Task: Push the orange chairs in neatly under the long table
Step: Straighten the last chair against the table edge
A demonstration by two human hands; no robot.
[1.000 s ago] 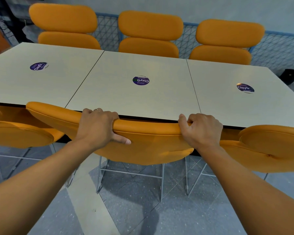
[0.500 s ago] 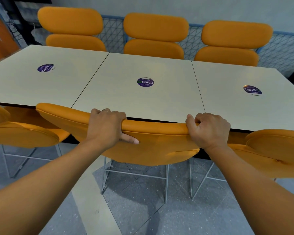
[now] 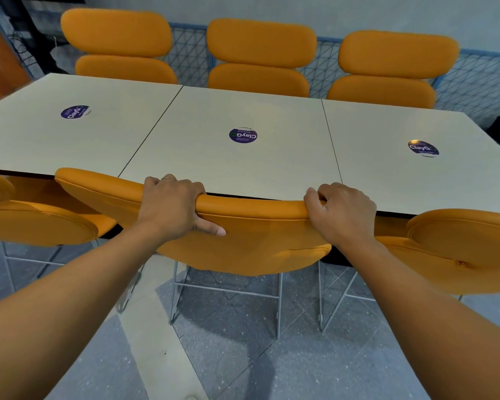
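The middle orange chair (image 3: pixel 251 241) on the near side sits with the top of its backrest right at the long table (image 3: pixel 243 168)'s near edge, hiding a strip of that edge. Its seat cannot be seen, since the backrest and tabletop cover it; only the thin metal legs (image 3: pixel 228 298) show below, standing on the grey floor (image 3: pixel 243 356).

The left hand (image 3: pixel 171 206) wraps over the top rim of the backrest, fingers hidden on the far side and thumb pressed flat on the near face. The right hand (image 3: pixel 341 212) closes on the same rim toward its right end, fingers curled over and their tips out of sight. Both grips are tight on the chair.

To the left, a second near chair (image 3: pixel 35 223) is cut off by the frame; to the right, a third near chair (image 3: pixel 468 249) is also cropped. Each stands just beside the middle one, with little gap between the backrests.

Across the table, three far chairs (image 3: pixel 260 59) show only their backrests above the tabletop. Behind them runs a blue mesh fence (image 3: pixel 474 82). Three round purple stickers (image 3: pixel 243 135) lie on the tabletop, one per panel; their small print is unreadable. The floor behind the chair lies open.
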